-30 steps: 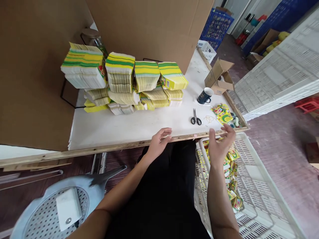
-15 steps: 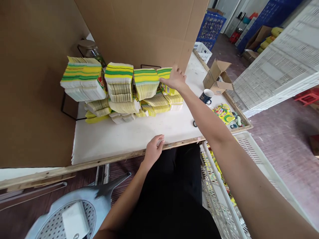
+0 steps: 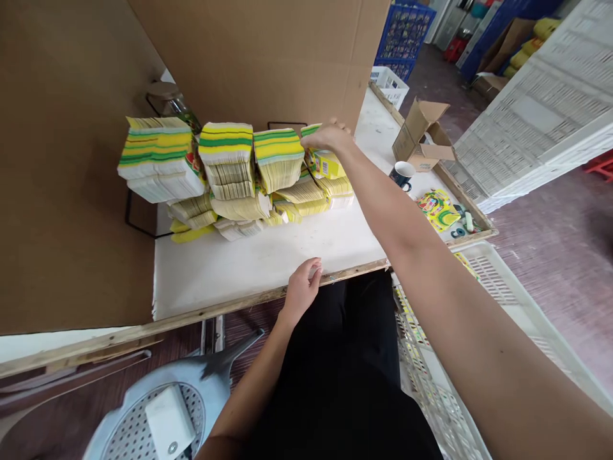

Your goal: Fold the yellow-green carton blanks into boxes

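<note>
While the right hand (image 3: 330,136) covers packets (image 3: 327,166), the left hand (image 3: 302,286) curls.

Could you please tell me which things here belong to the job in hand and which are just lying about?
Likely the job: yellow packet bundles, with the right hand at the top-right one; table beneath.
Apparently just lying about: mug; small open box.
</note>
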Tool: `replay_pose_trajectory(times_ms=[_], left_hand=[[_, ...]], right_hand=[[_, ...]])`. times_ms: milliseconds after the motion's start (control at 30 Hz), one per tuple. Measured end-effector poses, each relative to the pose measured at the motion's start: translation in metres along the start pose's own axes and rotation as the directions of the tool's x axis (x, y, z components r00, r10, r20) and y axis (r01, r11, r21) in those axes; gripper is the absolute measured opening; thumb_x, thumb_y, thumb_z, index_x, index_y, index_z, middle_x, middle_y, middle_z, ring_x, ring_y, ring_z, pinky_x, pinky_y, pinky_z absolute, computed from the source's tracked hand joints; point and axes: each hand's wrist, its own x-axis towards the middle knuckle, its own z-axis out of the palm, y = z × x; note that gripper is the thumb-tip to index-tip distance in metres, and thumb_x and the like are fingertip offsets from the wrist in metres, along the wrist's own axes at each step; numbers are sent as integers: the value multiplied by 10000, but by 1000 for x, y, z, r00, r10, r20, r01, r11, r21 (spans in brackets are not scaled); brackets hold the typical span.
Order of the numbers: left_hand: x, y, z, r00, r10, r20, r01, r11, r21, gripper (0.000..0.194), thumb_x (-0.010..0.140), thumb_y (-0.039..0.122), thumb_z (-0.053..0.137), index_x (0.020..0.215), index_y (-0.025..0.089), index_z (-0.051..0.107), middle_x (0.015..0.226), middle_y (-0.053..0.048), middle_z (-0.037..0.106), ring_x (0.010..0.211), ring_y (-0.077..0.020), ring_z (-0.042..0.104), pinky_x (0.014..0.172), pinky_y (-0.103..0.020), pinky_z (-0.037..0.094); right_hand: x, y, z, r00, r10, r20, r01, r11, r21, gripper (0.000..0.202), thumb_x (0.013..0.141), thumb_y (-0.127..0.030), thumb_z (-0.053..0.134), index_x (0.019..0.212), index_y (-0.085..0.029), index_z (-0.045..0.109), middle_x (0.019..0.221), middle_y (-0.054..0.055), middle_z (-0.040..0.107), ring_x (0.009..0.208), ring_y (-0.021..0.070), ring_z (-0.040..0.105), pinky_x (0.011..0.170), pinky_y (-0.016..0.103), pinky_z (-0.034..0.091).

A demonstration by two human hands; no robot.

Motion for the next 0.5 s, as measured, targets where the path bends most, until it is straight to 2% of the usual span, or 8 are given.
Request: replay_pose_trajectory(times_ms=[133,233,267,333,367,433,500], left_hand=[[-1,2,-1,1000,32,1,-32,999,33,274,972,325,550,1192,197,648,1136,-111,761,1071,-249,727,822,-355,609],[-1,4,-4,1000,11,19,-10,1000,-14,289,978,348,547,1205,195,639,1132,-112,760,1081,-253,725,847,-369,608],[-1,5,-5,1000,2,24,-1,999,-38,292,978,356,549,1207,198,636,1131,-110,759,1082,-253,726,860,-373,607],[0,6,-7,999,-15,31,18,996,-91,290,974,364,557,1204,204,633,1129,-105,757,1098,-252,724,912,-387,600],[0,5,-7,999,-24,37,28,993,-118,289,971,365,561,1202,206,632,1124,-103,755,1107,-250,722,946,-396,591],[2,5,-7,998,-40,48,48,983,-175,293,965,364,566,1205,209,627,1105,-96,751,1112,-241,719,1016,-412,566],[3,3,-6,997,-54,47,63,971,-230,325,958,370,577,1238,209,606,1083,-89,743,1108,-226,715,1072,-424,537]], right_hand=[[-18,2,-5,997,-76,-32,76,997,-14,1053,644,-454,881,1438,-23,339,1489,260,433,1383,414,392,1127,590,346],[-45,21,-16,971,-221,-88,217,975,-54,1047,601,-380,901,1416,3,367,1433,261,477,1334,411,445,1096,562,403],[-57,31,-20,930,-337,-146,328,941,-79,1051,612,-385,890,1428,14,362,1412,269,491,1315,422,458,1086,576,409],[-85,57,-28,879,-432,-200,418,902,-110,1095,646,-396,864,1509,-45,288,1476,236,439,1358,405,415,1141,560,356],[-100,72,-32,840,-496,-221,477,868,-137,1094,680,-409,840,1542,-84,250,1515,216,402,1388,389,381,1165,543,328],[-130,105,-35,700,-681,-215,639,732,-238,1069,724,-421,794,1565,-83,228,1548,242,363,1418,404,346,1180,551,299],[-156,138,-31,579,-806,-122,761,588,-274,1071,734,-412,755,1585,-84,193,1573,248,347,1443,423,323,1192,586,266]])
